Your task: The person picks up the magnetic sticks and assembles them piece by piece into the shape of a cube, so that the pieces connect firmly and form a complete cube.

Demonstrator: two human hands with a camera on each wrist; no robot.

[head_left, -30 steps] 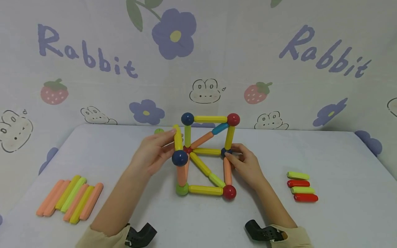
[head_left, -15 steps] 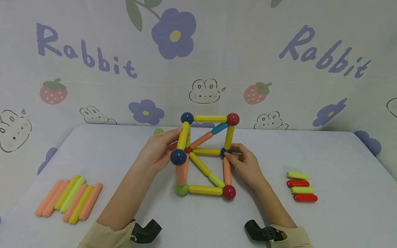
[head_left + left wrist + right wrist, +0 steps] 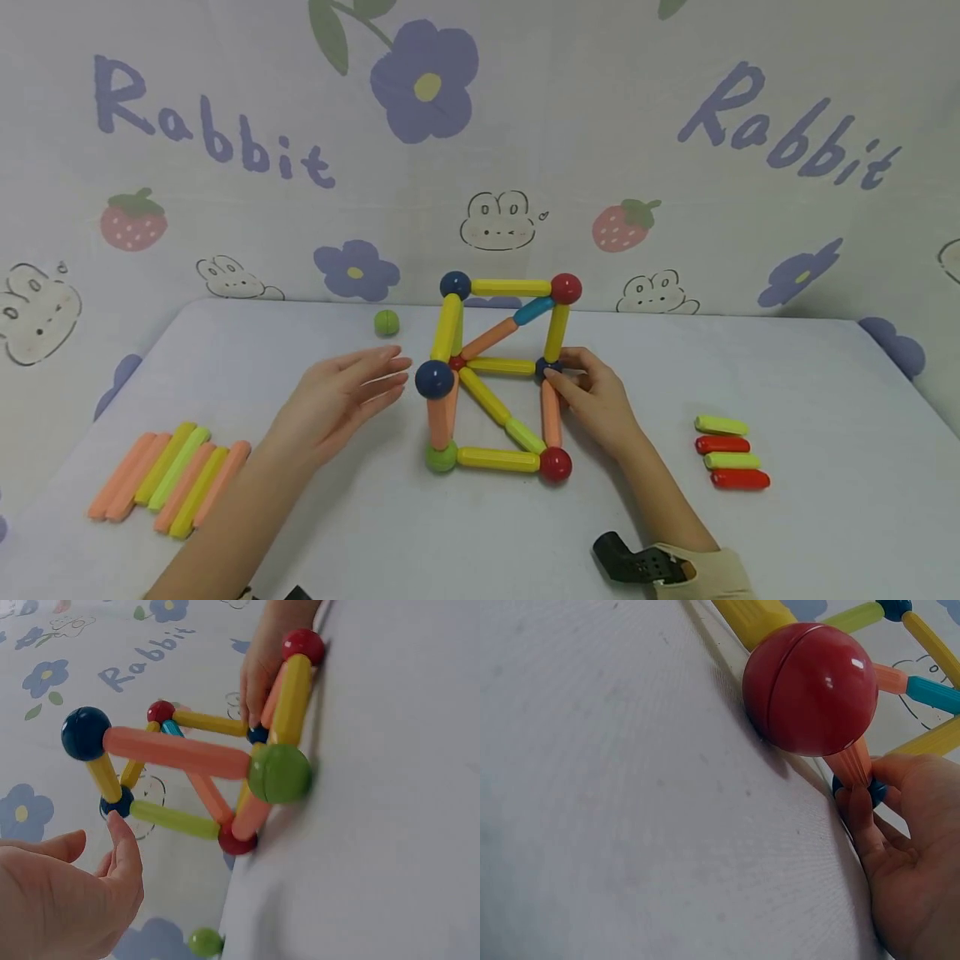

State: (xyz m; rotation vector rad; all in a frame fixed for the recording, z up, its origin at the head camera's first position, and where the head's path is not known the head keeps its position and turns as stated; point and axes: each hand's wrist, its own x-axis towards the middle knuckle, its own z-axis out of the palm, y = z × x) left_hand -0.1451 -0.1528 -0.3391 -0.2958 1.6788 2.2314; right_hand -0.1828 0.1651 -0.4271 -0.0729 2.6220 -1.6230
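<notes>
A frame of coloured rods and balls stands on the table. Its base has a green ball [image 3: 441, 456], a red ball [image 3: 556, 465], a small red ball at the back left and a dark blue ball [image 3: 879, 792] at the back right. My right hand [image 3: 596, 400] pinches that blue ball between thumb and fingers. Along the upper left, a yellow rod [image 3: 447, 327] joins the front blue ball [image 3: 434, 380] to the rear blue ball [image 3: 455, 285]. Left of the frame, my left hand [image 3: 337, 400] has loosely extended fingers and holds nothing.
A loose green ball [image 3: 386, 322] lies at the back of the table. Several long rods [image 3: 172, 475] lie in a row at the left, partly behind my left forearm. Short green and red rods [image 3: 731, 461] are lined up at the right.
The yellow rod in my left hand has swung over to the rear blue ball. My left hand has let go and drawn back left. The right hand keeps its place.
</notes>
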